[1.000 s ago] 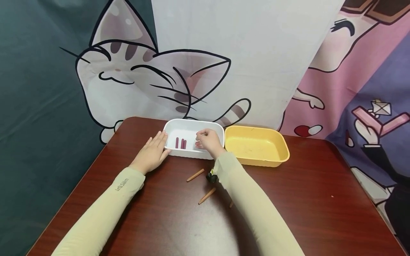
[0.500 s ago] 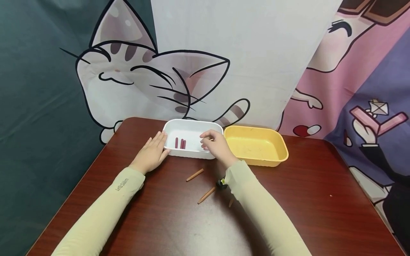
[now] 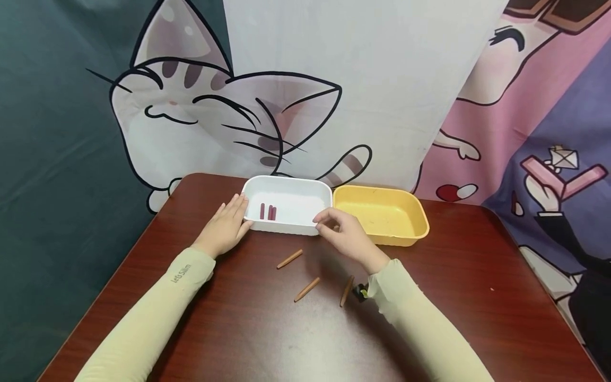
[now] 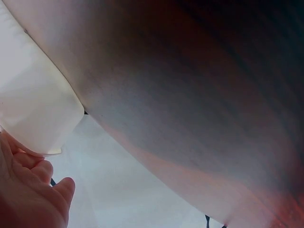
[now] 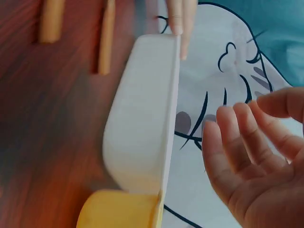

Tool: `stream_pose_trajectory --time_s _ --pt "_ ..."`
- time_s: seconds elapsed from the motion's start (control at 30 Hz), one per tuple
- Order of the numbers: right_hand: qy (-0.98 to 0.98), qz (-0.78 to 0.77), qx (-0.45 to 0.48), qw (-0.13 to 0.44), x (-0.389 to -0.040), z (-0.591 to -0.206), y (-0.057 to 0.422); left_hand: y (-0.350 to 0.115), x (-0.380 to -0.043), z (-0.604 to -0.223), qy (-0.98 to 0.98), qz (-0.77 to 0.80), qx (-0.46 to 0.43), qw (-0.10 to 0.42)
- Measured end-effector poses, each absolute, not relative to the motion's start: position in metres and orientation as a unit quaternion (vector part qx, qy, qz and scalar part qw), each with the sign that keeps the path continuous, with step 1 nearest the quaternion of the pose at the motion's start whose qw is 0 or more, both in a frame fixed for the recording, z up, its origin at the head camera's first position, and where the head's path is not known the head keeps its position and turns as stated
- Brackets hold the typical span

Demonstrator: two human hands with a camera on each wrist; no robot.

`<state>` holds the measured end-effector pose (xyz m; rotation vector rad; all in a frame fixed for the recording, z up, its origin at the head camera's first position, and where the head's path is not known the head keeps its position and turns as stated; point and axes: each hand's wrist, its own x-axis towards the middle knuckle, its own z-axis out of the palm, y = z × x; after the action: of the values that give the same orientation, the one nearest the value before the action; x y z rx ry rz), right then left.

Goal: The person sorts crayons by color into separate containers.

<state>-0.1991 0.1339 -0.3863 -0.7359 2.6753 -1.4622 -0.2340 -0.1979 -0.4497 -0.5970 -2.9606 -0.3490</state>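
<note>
Your left hand [image 3: 224, 227] lies flat, fingers straight, against the left end of the white tray [image 3: 305, 227]; keep it there so the tray stays put. Your right hand [image 3: 346, 236] hovers empty, fingers loosely curled, at the tray's near right corner. Three brown sticks [image 3: 307, 289] lie on the table [image 3: 477, 297] near you. Pinch one at its middle, lift it level.

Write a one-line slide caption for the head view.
Left hand steadies a white tray holding purple sticks; right hand hovers empty beside it.
</note>
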Motion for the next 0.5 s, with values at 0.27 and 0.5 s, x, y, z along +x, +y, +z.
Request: stream_pose_trajectory --time_s 0.27,0.5 --pt "0.872 -0.265 -0.409 -0.046 -0.176 -0.406 0.166 -0.199 -0.237 -0.449 -0.974 -0.113 -0.193 0.042" --pt "0.863 -0.189 -0.464 -0.060 -0.160 -0.421 0.188 -0.201 -0.236 -0.449 -0.973 -0.115 -0.194 0.040"
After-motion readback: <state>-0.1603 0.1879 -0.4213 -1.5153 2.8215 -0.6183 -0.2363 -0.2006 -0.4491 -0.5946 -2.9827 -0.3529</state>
